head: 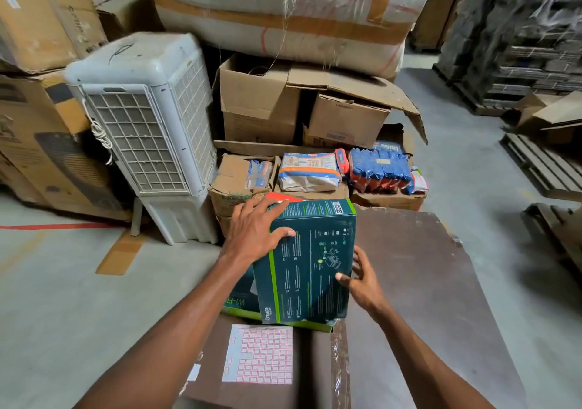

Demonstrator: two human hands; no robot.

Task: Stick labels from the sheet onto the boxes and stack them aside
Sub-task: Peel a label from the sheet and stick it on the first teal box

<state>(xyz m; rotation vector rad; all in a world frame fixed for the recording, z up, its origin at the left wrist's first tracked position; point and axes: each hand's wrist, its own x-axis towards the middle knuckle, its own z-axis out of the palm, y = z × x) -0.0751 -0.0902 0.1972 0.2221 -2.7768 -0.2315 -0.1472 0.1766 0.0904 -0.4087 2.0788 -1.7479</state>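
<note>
Both hands, the left hand and right hand, spread flat, should keep the green box steady, label sheet at six o'clock.

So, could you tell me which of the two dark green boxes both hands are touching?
The upper green box, standing on the flatter one. The left hand rests on its top-left corner, the right hand on its right edge.

A dark teal box with a green stripe and white print lies tilted atop another teal box. Just in front, a white label sheet of red-bordered stickers lies flat.
</note>
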